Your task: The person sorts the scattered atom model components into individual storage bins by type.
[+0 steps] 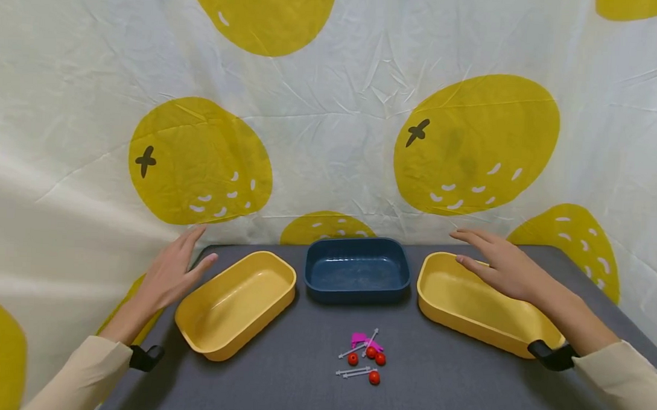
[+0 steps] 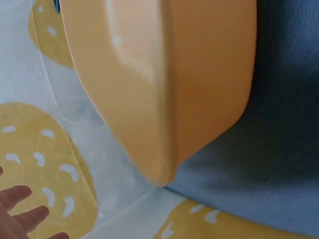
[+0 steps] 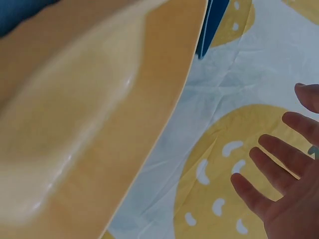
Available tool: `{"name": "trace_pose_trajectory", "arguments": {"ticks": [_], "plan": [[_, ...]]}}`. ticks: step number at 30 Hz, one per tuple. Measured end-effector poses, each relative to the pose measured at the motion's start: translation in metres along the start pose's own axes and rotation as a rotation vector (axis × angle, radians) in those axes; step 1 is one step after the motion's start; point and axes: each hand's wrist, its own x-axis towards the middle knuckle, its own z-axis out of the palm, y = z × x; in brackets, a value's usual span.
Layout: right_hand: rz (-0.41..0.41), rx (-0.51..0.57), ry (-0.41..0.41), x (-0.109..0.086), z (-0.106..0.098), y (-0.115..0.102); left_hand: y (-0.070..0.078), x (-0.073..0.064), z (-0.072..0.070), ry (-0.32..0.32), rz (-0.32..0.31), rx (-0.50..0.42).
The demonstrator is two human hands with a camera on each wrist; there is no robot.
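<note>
My left hand [image 1: 170, 273] hovers at the outer side of the left yellow tray [image 1: 273, 314], fingers extended and holding nothing. Over the right yellow tray [image 1: 465, 331] my right hand [image 1: 502, 265] is raised, its fingers spread and empty, as the right wrist view also shows. Between the trays, nearer to me, lies a small group of parts: several red beads [image 1: 374, 378], several pale grey rods [image 1: 352, 371] with knobbed ends, and magenta pieces [image 1: 359, 338] partly covered by rods. Neither hand touches these parts.
A dark blue tray [image 1: 356, 296] stands at the back centre, between the two yellow ones. All three rest on a dark grey table [image 1: 279, 384]. A white curtain [image 1: 330, 163] with yellow fruit shapes hangs right behind the table and along its left side.
</note>
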Motion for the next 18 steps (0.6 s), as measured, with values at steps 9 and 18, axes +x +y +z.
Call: {"name": "trace_pose_trajectory", "arguments": {"ticks": [9, 18], "plan": [[-0.088, 0.024, 0.066, -0.003, 0.022, -0.025, -0.008, -0.025, 0.011, -0.015, -0.124, -0.187], [-0.098, 0.063, 0.069, -0.002, 0.057, -0.051, -0.020, -0.047, 0.040, -0.038, -0.262, -0.492]]}}
